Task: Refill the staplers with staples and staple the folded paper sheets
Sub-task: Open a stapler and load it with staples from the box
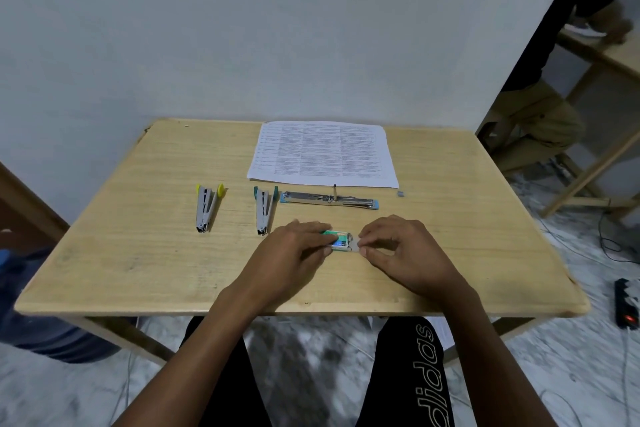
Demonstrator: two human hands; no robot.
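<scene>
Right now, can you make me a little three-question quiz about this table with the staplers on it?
1. True or false: the yellow-tipped grey stapler lies left of the teal-tipped grey stapler.
2. What is the left hand holding down? A) the small green staple box B) the printed white paper sheets C) a pencil
3. Fill in: the long silver stapler with blue ends, opened out flat, lies just in front of the ____.

Key: 1 true. 2 A; the right hand pinches at the box's open end. 3 paper.
</scene>
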